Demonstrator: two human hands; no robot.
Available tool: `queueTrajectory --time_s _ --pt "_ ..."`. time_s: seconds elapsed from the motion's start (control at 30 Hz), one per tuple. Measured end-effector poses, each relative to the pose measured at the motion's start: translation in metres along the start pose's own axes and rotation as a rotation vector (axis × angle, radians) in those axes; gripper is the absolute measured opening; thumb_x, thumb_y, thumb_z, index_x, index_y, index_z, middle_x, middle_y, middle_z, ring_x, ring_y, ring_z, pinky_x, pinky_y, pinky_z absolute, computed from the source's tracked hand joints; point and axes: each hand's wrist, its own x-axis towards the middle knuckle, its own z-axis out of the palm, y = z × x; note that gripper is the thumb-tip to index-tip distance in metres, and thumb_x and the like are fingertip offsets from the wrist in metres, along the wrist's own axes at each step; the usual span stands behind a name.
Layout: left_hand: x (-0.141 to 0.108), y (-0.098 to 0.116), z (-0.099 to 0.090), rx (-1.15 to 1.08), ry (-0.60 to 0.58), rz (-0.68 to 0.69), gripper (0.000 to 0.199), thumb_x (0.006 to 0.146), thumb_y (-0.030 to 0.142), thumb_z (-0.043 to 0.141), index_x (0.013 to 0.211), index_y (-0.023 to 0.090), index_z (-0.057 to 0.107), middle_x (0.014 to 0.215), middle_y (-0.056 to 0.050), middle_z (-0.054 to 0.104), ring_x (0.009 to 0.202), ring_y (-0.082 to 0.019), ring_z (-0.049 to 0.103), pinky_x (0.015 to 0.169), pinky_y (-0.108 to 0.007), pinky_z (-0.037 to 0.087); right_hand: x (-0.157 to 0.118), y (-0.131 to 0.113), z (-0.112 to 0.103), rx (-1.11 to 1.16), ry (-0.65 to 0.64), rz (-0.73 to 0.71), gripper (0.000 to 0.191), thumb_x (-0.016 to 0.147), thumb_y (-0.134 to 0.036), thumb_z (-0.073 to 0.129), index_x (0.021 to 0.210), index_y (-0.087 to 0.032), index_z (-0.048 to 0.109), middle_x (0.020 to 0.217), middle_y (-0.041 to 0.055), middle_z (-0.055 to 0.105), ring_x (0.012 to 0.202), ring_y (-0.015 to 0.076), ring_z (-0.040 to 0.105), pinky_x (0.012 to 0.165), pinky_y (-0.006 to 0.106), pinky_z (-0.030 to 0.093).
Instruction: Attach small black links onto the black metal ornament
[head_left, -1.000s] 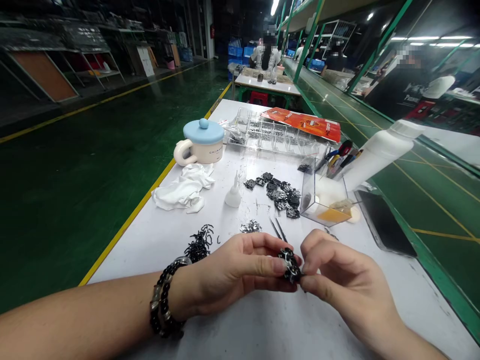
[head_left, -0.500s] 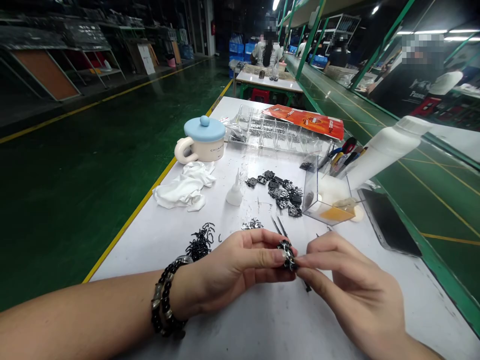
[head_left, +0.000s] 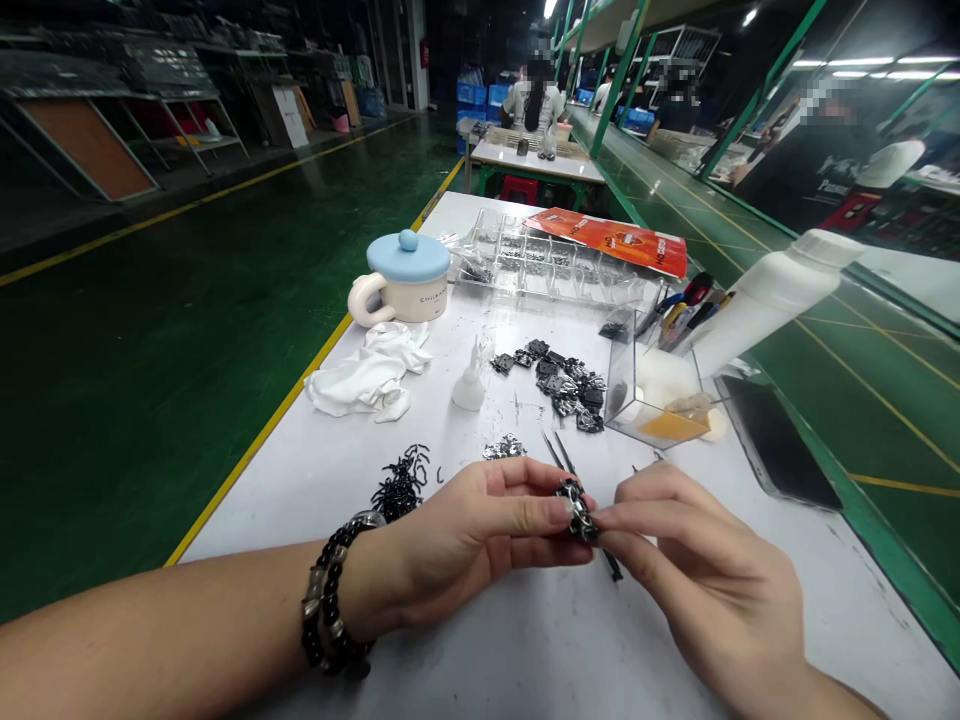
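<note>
Between thumb and fingers, my left hand (head_left: pixel 495 520) grips a small black part with silvery metal pieces (head_left: pixel 576 510). My right hand (head_left: pixel 705 560) is closed, with thumb and forefinger pinched at the right edge of that same part; anything tiny between those fingertips is hidden. A pair of tweezers (head_left: pixel 556 452) lies on the table, partly covered by my left hand. Just beyond my hands sits a small heap of silvery metal pieces (head_left: pixel 505 447). Farther back are several similar black parts (head_left: pixel 570 385). Small black curved pieces (head_left: pixel 401 488) are piled left of my left wrist.
On the white table (head_left: pixel 450 660) stand a lidded mug (head_left: pixel 409 280), a dropper bottle (head_left: pixel 469 385), a clear box (head_left: pixel 652 400) with tools, and a white bottle (head_left: pixel 780 295). White gloves (head_left: pixel 367 370), a phone (head_left: pixel 780 440) and a compartment tray (head_left: pixel 547 265) lie around. Other people sit beyond.
My right fingertips have shifted very slightly at the part's edge, and a little more of the tweezers' dark end shows below. My left hand keeps its hold.
</note>
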Motion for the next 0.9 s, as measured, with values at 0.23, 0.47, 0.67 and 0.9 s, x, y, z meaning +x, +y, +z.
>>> queueTrajectory --time_s 0.23,0.47,0.67,0.9 --pt "-0.0008 0.0010 0.0004 0.024 0.003 -0.010 0.018 0.075 0.013 0.069 0.091 0.011 0.062 0.086 -0.005 0.064 0.081 -0.014 0.063 0.087 -0.033 0.046 -0.0010 0.0011 -0.0004 0.020 -0.007 0.023 0.018 0.079 -0.008 0.059 0.088 -0.023 0.064 0.074 0.0005 0.055 0.070 0.0105 0.053 0.058 0.024 0.046" --pt "0.0001 0.0001 0.0006 0.016 0.010 0.009 0.017 0.075 0.012 0.069 0.090 0.011 0.062 0.085 -0.005 0.064 0.082 -0.014 0.062 0.085 -0.031 0.047 -0.0006 -0.0013 0.0004 -0.079 -0.005 -0.052 0.019 0.079 -0.005 0.056 0.090 -0.021 0.061 0.075 0.0021 0.055 0.071 0.0127 0.052 0.061 0.029 0.041" --pt "0.0002 -0.0021 0.0000 -0.009 -0.007 0.013 0.016 0.077 0.013 0.068 0.091 0.009 0.061 0.088 -0.006 0.064 0.081 -0.013 0.062 0.083 -0.028 0.049 -0.0035 0.0000 -0.0002 -0.277 0.040 -0.247 0.033 0.072 0.002 0.057 0.099 -0.017 0.060 0.078 0.0037 0.054 0.072 0.0141 0.052 0.063 0.034 0.037" --pt "0.0001 -0.0043 0.0007 -0.054 0.002 0.008 0.017 0.077 0.013 0.067 0.091 0.009 0.059 0.086 -0.007 0.064 0.080 -0.012 0.063 0.081 -0.026 0.050 -0.0050 0.0024 -0.0005 -0.256 0.058 -0.255 0.038 0.072 0.001 0.056 0.103 -0.020 0.061 0.079 0.0027 0.056 0.072 0.0148 0.054 0.064 0.034 0.038"
